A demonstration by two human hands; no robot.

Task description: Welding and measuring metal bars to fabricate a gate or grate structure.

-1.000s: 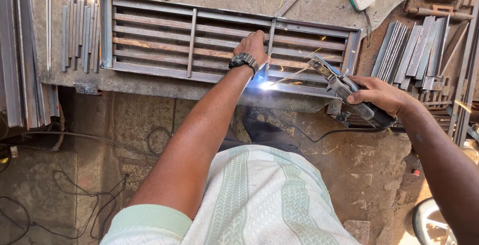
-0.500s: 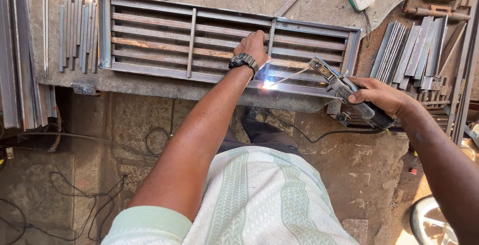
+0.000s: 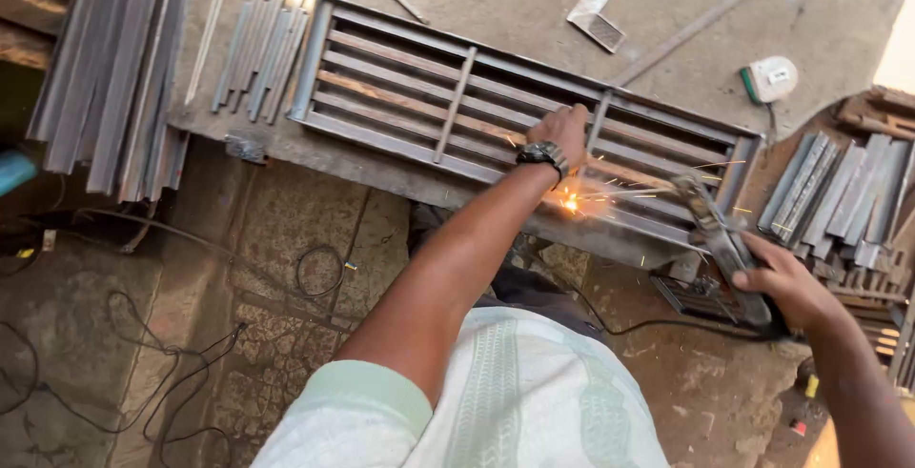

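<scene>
Left hand (image 3: 562,130) pressed flat on slatted metal grille (image 3: 400,96), fingers spread open over slats, wristwatch (image 3: 541,154) on wrist. Right hand (image 3: 786,287) fingers closed around welding electrode holder (image 3: 720,239); rod tip meets grille's near rail, sparks (image 3: 572,203) at contact. Grille lies flat on counter (image 3: 534,1), near front edge. Loose steel strips (image 3: 257,49) left of grille; more strips (image 3: 829,192) stacked right. Tape measure (image 3: 770,80) on counter beyond grille. Cables (image 3: 315,273) on floor.

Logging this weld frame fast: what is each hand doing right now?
Left hand: pressed flat on the metal grille frame, gripping nothing.
Right hand: fingers closed around the welding electrode holder, sparks at its tip.
</scene>
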